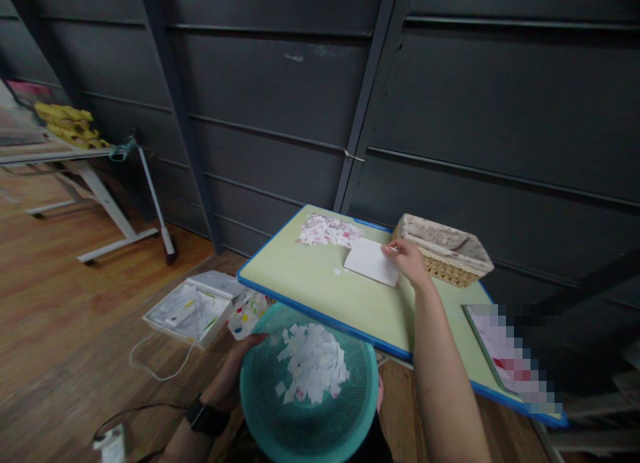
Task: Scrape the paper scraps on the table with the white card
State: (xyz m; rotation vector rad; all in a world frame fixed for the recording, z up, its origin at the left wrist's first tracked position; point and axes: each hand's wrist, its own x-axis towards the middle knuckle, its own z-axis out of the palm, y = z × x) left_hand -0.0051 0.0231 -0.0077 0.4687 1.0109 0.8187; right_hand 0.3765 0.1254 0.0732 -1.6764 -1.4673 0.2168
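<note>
My left hand (pixel 240 364) grips the left rim of a teal plastic colander (pixel 359 409), held below the table's near edge. A heap of small torn white paper pieces (pixel 315 359) lies inside it. My right hand (pixel 406 257) pinches the right side of a flat white card (pixel 371 261) just over the pale green tabletop (pixel 295 276). Past the card's far left corner spreads a pile of paper scraps (pixel 330 230), white with pink marks. One loose scrap (pixel 337 271) sits apart, left of the card.
A lined wicker basket (pixel 450 269) stands at the table's back right. A partly pixelated flat item (pixel 505 356) lies at the right end. On the floor at left are an opened white box (pixel 190 309) and a power strip (pixel 111 444). A dark panelled wall (pixel 270 83) rises behind.
</note>
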